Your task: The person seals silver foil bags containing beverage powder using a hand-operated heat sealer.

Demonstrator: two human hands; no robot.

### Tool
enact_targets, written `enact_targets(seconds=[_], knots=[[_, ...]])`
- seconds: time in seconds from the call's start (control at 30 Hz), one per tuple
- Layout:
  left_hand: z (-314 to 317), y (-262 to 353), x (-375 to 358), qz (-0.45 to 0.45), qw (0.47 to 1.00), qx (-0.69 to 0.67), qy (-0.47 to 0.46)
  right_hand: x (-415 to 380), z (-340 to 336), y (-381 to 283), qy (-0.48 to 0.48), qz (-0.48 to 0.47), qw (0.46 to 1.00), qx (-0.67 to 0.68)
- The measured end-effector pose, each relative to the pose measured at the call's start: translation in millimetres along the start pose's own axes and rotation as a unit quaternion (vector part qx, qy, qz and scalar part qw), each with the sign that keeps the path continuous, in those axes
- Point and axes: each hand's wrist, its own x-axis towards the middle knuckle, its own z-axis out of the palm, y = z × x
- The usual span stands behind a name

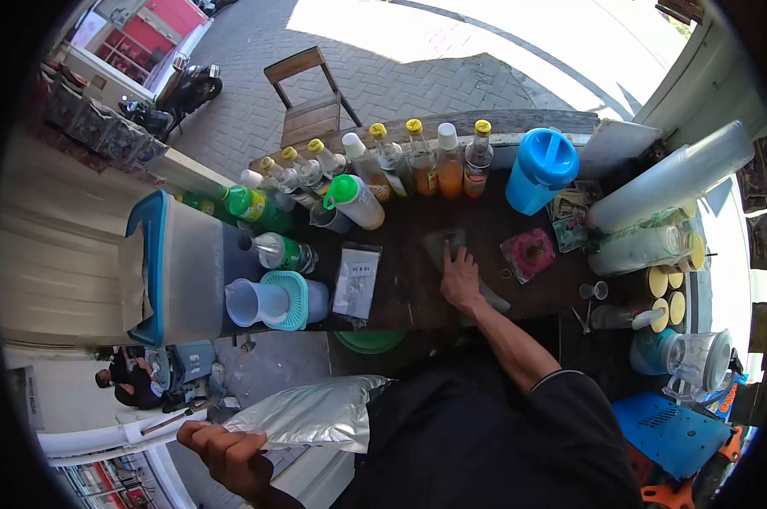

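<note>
The right hand (pixel 460 280) lies open and flat on a crumpled grey cloth (pixel 451 246) on the dark wooden table (pixel 409 288). The left hand (pixel 226 454) grips a shiny silver foil pouch (pixel 315 416) low beside the table.

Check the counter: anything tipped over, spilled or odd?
The green-capped bottle lies on its side while the bottles in the row behind it stand upright. No spill shows. The right hand presses a grey cloth flat on the dark counter.

Bottles (pixel 413 165) behind cloth (pixel 451 254) — jug (pixel 540 170) right, on counter (pixel 409 288).
</note>
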Motion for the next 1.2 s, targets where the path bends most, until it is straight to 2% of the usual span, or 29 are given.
enact_targets(seconds=[0.03, 0.07, 0.1, 0.17, 0.2, 0.23, 0.27, 0.3, 0.37, 0.4, 0.47, 0.53, 0.57, 0.6, 0.67, 0.7, 0.77, 0.8, 0.87, 1.0, 1.07, 1.1, 1.17, 1.2], knots=[[-9, -5, -1, 0.004, 1.000, 0.020, -0.003, -29, 9, -27, -0.069, -0.115, 0.991, 0.016], [-12, -5, 0, -0.012, 0.999, 0.037, 0.029, -61, 19, -46, -0.152, -0.257, 0.953, 0.052], [-19, -8, -1, -0.008, 0.998, 0.060, 0.019, -85, 36, -57, -0.275, -0.387, 0.870, 0.133], [-27, -17, -8, -0.013, 0.995, 0.102, 0.007, -92, 0, -80, -0.413, -0.510, 0.739, 0.151], [-27, -18, -6, -0.018, 0.995, 0.102, 0.003, -86, -12, -76, -0.418, -0.511, 0.736, 0.151], [-27, -18, -4, -0.032, 0.993, 0.113, 0.023, -70, -24, -65, -0.304, -0.438, 0.822, 0.200], [-27, -19, -3, -0.045, 0.990, 0.125, 0.043, -50, -32, -52, -0.181, -0.352, 0.886, 0.242], [-26, -20, -4, -0.041, 0.991, 0.121, 0.041, -24, -36, -35, -0.062, -0.266, 0.930, 0.245], [-21, -18, -3, -0.046, 0.990, 0.128, 0.041, 28, -56, -7, 0.116, -0.091, 0.984, 0.103], [-19, -17, -2, -0.049, 0.989, 0.133, 0.043, 47, -52, 6, 0.113, 0.004, 0.993, 0.030], [-14, -14, 2, -0.049, 0.990, 0.127, 0.032, 42, -14, 21, 0.042, 0.022, 0.999, 0.015], [1, -10, 11, -0.038, 0.990, 0.132, 0.018, -13, -4, 1, -0.020, -0.205, 0.978, 0.042], [9, -7, 15, -0.044, 0.992, 0.115, 0.010, -41, 3, -6, -0.117, -0.342, 0.927, 0.103], [16, -6, 19, -0.051, 0.993, 0.107, -0.014, -68, 0, -11, -0.279, -0.413, 0.847, 0.185], [41, -6, 32, -0.067, 0.996, 0.055, -0.028, -98, 4, -14, -0.434, -0.385, 0.779, 0.238], [54, -6, 41, -0.063, 0.997, 0.028, -0.033, -102, 0, -8, -0.429, -0.377, 0.785, 0.241], [84, 0, 53, -0.061, 0.996, -0.033, -0.049, -103, -38, 2, -0.290, -0.242, 0.903, 0.203], [99, 8, 61, -0.055, 0.995, -0.062, -0.051, -102, -45, 14, -0.281, -0.233, 0.908, 0.205], [127, 20, 78, -0.031, 0.994, -0.094, -0.043, -105, -59, 46, -0.265, -0.112, 0.913, 0.288], [171, 33, 94, -0.016, 0.984, -0.167, -0.058, -132, -59, 89, -0.240, -0.088, 0.903, 0.346], [192, 46, 90, -0.008, 0.976, -0.205, -0.074, -150, -57, 96, -0.120, -0.029, 0.925, 0.360], [208, 53, 81, -0.006, 0.974, -0.216, -0.073, -158, -58, 98, -0.117, -0.029, 0.925, 0.359], [252, 67, 46, -0.013, 0.968, -0.240, -0.068, -175, -66, 97, -0.036, 0.064, 0.892, 0.446], [274, 75, 23, -0.023, 0.968, -0.243, -0.055, -182, -69, 101, -0.034, 0.061, 0.893, 0.444]])
